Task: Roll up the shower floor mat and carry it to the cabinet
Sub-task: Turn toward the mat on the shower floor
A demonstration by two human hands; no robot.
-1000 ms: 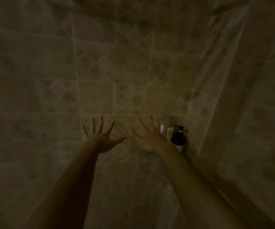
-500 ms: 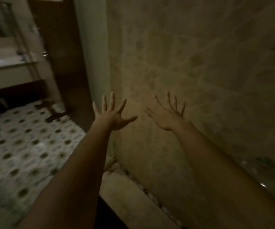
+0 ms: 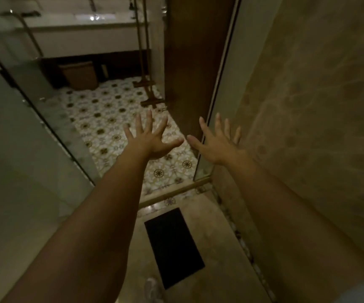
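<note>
Head view: both arms reach forward at chest height, well above the floor. The left hand [image 3: 152, 139] is spread wide, fingers fanned, palm down, holding nothing. The right hand [image 3: 218, 145] is likewise splayed and empty, just beside the left, thumbs nearly meeting but apart.

The mat [image 3: 173, 246], a dark rectangle, lies flat and unrolled on the shower floor [image 3: 216, 248], below and between the forearms, well apart from both hands. Its far short edge stops just short of the brass threshold [image 3: 176, 192]; its right long edge leaves a bare strip of floor before the pebble drain line [image 3: 240, 239] along the right wall [image 3: 312, 106]. The left long edge also has bare floor beside it. The near edge sits just beside a shoe [image 3: 152, 288] at the bottom of the frame.

The doorway is open: a glass panel [image 3: 34, 136] stands on the left, a glass edge and a wooden door [image 3: 194, 62] on the right, with a clear gap between them. Beyond the threshold runs patterned tile [image 3: 115, 119], mostly bare. At its far end a vanity [image 3: 84, 38] stands on thin brass legs, with a bin [image 3: 79, 75] tucked beneath it. The room is dim, and detail under the vanity is hard to make out.
</note>
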